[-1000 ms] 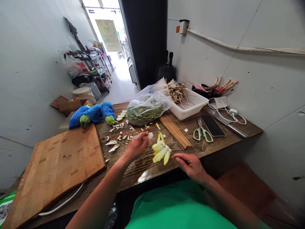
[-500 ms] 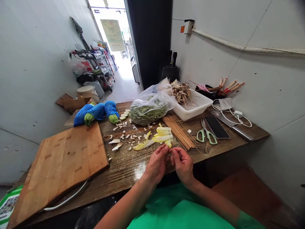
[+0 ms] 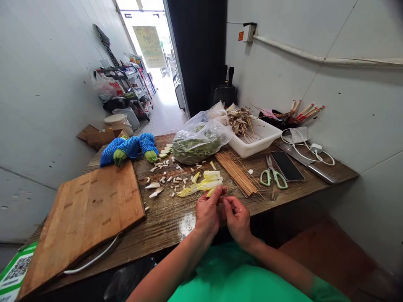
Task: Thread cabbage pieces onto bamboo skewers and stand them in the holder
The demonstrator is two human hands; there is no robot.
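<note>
My left hand [image 3: 208, 212] is closed with a small yellow cabbage leaf [image 3: 210, 193] pinched between thumb and fingers. Close against it, my right hand [image 3: 237, 218] pinches a thin bamboo skewer, mostly hidden by the fingers. Just beyond both hands, several yellow-white cabbage leaves [image 3: 211, 181] lie in a small pile on the wooden table [image 3: 163, 228]. A bundle of bamboo skewers [image 3: 236, 174] rests to their right. Cut white mushroom pieces [image 3: 178, 180] are scattered to the left of the leaves.
At left lies a wooden cutting board [image 3: 100, 205], with vegetables in blue netting [image 3: 129, 147] behind it. A plastic bag of greens [image 3: 198, 142] and a white tray [image 3: 252, 149] with skewered mushrooms stand behind. Scissors [image 3: 272, 174], a phone [image 3: 287, 165] and a knife [image 3: 321, 173] are at right.
My left hand has turned slightly, and the leaf in it has shifted left, now partly behind the thumb. The right hand has moved a little left and down. The view has shifted slightly.
</note>
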